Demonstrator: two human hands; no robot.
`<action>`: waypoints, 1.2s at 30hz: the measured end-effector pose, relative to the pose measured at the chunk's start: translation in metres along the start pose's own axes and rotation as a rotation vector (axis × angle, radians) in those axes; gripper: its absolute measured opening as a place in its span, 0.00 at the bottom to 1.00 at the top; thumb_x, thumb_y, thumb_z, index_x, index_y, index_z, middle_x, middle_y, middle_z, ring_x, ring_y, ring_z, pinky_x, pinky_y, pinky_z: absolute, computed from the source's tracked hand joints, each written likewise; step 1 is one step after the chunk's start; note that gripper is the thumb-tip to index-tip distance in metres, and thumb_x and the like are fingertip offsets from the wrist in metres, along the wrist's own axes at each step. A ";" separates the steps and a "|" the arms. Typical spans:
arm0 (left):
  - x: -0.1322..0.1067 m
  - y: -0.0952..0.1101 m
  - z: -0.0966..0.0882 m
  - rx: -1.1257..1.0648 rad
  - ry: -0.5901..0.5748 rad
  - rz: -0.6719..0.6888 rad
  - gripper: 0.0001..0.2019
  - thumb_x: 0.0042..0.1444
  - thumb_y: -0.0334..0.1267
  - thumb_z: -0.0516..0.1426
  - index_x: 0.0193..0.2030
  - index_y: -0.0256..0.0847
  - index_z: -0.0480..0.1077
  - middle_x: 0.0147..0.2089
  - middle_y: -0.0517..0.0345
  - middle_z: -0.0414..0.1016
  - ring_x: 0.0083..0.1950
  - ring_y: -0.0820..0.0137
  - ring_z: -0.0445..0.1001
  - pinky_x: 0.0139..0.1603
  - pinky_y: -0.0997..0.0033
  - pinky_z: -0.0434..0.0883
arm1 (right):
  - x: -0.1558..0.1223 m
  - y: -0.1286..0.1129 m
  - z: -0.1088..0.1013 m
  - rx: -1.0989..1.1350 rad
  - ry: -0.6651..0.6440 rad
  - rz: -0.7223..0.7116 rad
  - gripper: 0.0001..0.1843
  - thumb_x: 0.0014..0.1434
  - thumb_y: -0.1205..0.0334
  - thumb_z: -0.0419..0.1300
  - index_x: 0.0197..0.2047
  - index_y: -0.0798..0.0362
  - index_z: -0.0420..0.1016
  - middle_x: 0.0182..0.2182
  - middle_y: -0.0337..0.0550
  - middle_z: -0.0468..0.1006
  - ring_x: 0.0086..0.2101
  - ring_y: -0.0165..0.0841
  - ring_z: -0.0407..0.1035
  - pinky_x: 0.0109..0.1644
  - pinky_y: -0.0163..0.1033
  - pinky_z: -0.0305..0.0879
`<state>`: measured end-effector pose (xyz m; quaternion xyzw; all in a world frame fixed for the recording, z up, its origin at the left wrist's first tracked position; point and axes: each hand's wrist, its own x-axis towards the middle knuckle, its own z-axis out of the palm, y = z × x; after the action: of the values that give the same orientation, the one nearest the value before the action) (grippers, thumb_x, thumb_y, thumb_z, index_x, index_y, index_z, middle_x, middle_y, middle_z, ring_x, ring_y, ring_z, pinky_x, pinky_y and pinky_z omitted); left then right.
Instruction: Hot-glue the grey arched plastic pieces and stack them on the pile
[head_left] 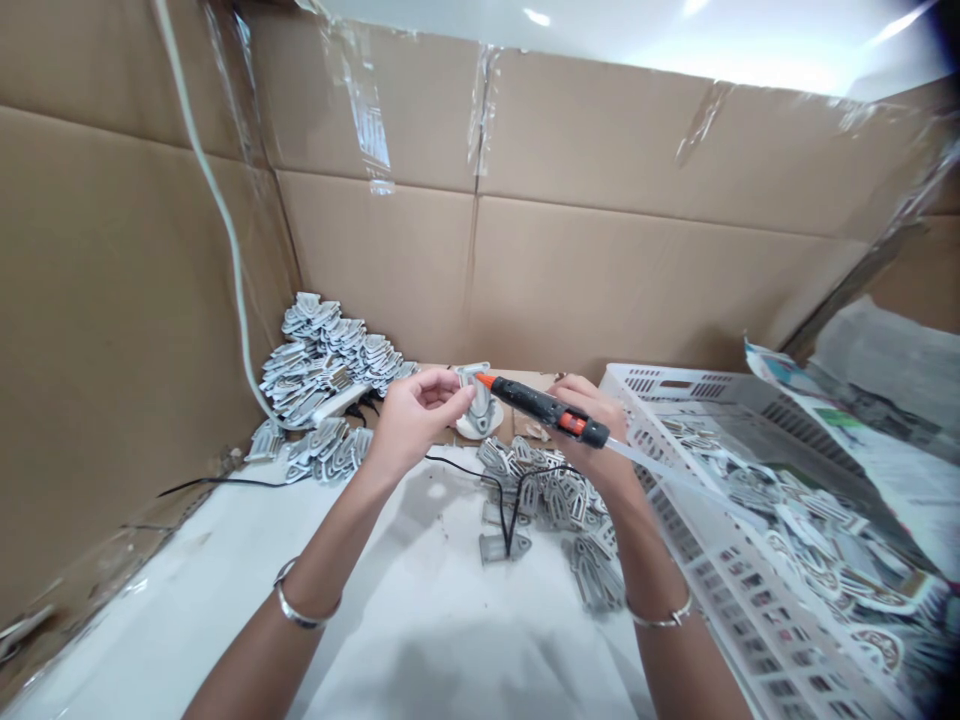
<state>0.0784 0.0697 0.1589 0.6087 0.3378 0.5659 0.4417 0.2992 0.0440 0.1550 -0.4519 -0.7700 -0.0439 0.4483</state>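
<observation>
My left hand (420,412) pinches a small grey arch-shaped piece (474,398) between thumb and fingers. In my right hand (596,410) is a black hot glue gun (536,405) with an orange nozzle. The nozzle tip is at the upper part of the grey piece, touching or nearly so. A clear glue stick (660,465) sticks out of the gun's back end. Below the held piece shows a rounded white shape, partly hidden. Loose grey pieces (555,490) lie on the white table (420,580) beneath my right hand.
Stacked grey-and-white pieces (322,355) are heaped at the back left, beside a white power strip (341,402). A white plastic basket (694,530) of similar pieces stands on the right. Black cable (502,500) crosses the table. Cardboard walls (600,260) enclose the left and back.
</observation>
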 end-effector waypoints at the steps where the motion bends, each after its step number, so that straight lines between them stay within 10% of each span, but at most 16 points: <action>1: 0.000 0.000 0.000 0.002 0.002 -0.011 0.10 0.49 0.43 0.66 0.30 0.38 0.73 0.28 0.59 0.74 0.28 0.73 0.71 0.29 0.73 0.70 | 0.000 0.000 0.001 -0.015 -0.002 -0.008 0.10 0.57 0.66 0.53 0.24 0.50 0.65 0.28 0.41 0.70 0.30 0.33 0.63 0.35 0.37 0.59; 9: 0.005 -0.004 -0.004 0.022 0.035 -0.063 0.09 0.47 0.41 0.67 0.28 0.38 0.74 0.24 0.62 0.72 0.24 0.75 0.69 0.27 0.75 0.70 | -0.001 0.020 -0.001 -0.118 0.112 0.251 0.12 0.58 0.54 0.59 0.26 0.50 0.68 0.26 0.39 0.73 0.28 0.32 0.65 0.32 0.36 0.58; 18: 0.016 -0.019 -0.022 0.059 0.087 -0.065 0.15 0.43 0.45 0.70 0.32 0.38 0.75 0.28 0.58 0.77 0.27 0.73 0.72 0.29 0.74 0.72 | -0.020 0.100 0.014 -0.610 -0.544 0.893 0.22 0.56 0.51 0.59 0.48 0.54 0.79 0.46 0.59 0.81 0.47 0.50 0.75 0.45 0.46 0.67; 30: 0.025 -0.059 -0.194 0.651 0.214 -0.329 0.32 0.28 0.56 0.70 0.39 0.37 0.76 0.26 0.59 0.77 0.28 0.66 0.73 0.28 0.72 0.66 | -0.018 0.098 0.007 -0.611 -0.549 0.924 0.24 0.57 0.50 0.59 0.53 0.54 0.77 0.49 0.59 0.80 0.51 0.51 0.73 0.50 0.47 0.67; 36: 0.028 -0.087 -0.199 0.687 0.037 -0.455 0.30 0.29 0.56 0.68 0.37 0.36 0.74 0.20 0.60 0.72 0.23 0.69 0.67 0.26 0.71 0.62 | -0.019 0.099 0.009 -0.520 -0.514 0.814 0.21 0.54 0.51 0.62 0.49 0.50 0.80 0.44 0.54 0.82 0.47 0.47 0.75 0.46 0.41 0.67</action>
<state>-0.1070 0.1596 0.0839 0.6202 0.6410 0.3190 0.3205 0.3696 0.0943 0.1024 -0.8055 -0.5814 0.0560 0.0999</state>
